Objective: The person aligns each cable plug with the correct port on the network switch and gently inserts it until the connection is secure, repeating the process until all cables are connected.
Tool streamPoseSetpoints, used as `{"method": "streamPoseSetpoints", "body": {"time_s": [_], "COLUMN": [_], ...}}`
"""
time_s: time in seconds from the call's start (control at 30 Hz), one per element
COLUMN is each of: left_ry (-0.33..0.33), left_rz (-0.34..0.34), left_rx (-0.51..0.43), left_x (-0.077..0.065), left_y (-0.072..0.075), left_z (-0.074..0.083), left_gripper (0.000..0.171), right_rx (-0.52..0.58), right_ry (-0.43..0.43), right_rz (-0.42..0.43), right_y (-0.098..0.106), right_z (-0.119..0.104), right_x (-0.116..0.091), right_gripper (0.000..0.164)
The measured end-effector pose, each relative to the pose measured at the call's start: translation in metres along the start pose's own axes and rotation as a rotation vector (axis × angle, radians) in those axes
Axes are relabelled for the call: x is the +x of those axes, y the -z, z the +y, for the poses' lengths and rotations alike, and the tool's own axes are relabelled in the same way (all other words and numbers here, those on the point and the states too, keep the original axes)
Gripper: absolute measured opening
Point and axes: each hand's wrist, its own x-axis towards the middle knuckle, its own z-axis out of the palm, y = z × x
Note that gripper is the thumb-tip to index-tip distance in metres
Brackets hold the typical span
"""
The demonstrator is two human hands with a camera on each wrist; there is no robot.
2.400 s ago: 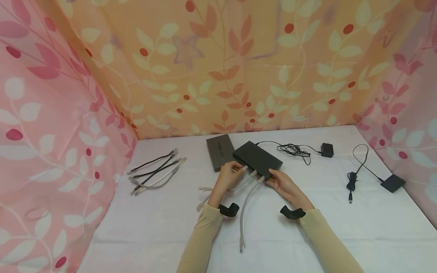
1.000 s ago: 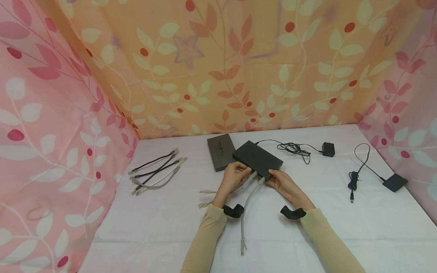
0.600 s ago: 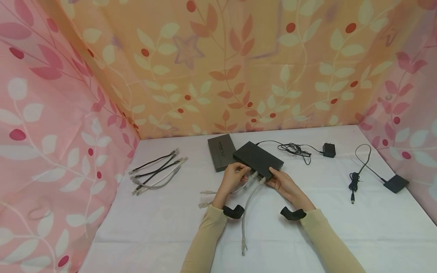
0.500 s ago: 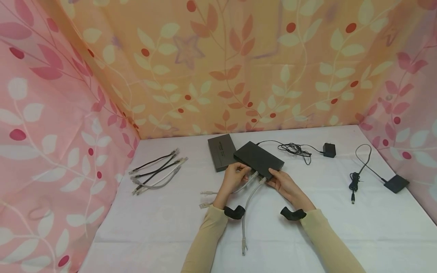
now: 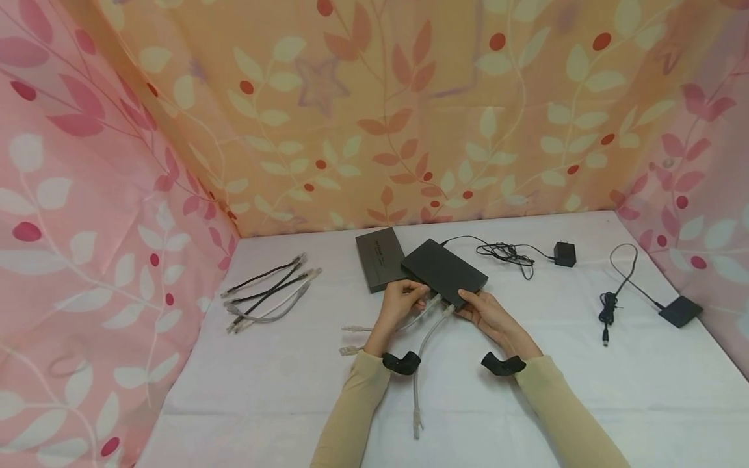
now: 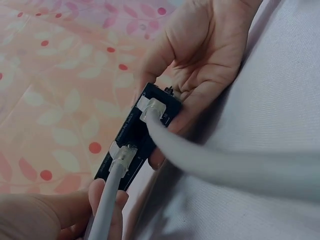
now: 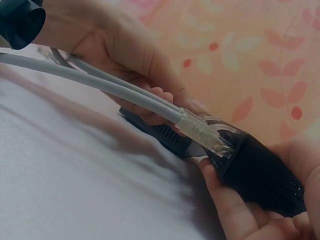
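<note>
From my end of the feed, the white table [image 5: 263, 396] carries everything, and the black box [image 5: 445, 270] sits toward its far side, just right of a grey box [image 5: 379, 260]. The right hand [image 5: 490, 318] grips the black box by its near-right corner, thumb on top and fingers beneath. The left hand [image 5: 401, 302] pinches at the near, port edge, left of two grey cables [image 5: 415, 393] already plugged in (their clear plugs [image 6: 152, 109] show well from the left wrist). What changes is small: a moment ago the third plug shows pale at the left fingertips, just short of the box; now those fingers press up against the edge and cover it. I read that as a third connection going in. I can't tell from here whether it is fully seated, so a check looks wise before that pinch lets go.
</note>
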Motion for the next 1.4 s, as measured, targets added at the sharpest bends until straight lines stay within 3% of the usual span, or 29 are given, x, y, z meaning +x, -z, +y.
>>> {"method": "streamPoseSetpoints", "body": {"time_s": [0.3, 0.47, 0.8, 0.9, 1.13, 1.4], "left_ry": [0.019, 0.008, -0.039, -0.062, -0.156, -0.185], "left_rz": [0.024, 0.021, 0.048, 0.042, 0.081, 0.138], "left_rx": [-0.014, -0.036, 0.030, 0.103, 0.410, 0.507], "left_x": [0.004, 0.010, 0.015, 0.015, 0.012, 0.011], "left_y": [0.001, 0.001, -0.002, -0.002, 0.000, 0.015], "left_z": [-0.001, -0.012, -0.024, -0.024, -0.022, -0.022], "left_gripper": [0.021, 0.021, 0.022, 0.021, 0.020, 0.018], "right_rx": [-0.002, -0.004, 0.008, 0.014, 0.019, 0.040], "right_ry": [-0.004, -0.004, 0.010, 0.011, -0.001, 0.007], "right_rz": [-0.013, -0.006, -0.012, -0.020, -0.036, -0.064], "right_y": [-0.002, -0.003, -0.002, 0.000, 0.003, 0.004], "right_z": [-0.001, -0.001, 0.000, 0.001, 0.002, 0.002], "right_x": [0.003, 0.003, 0.003, 0.002, 0.002, 0.002], "right_gripper": [0.058, 0.055, 0.057, 0.058, 0.058, 0.059]}}
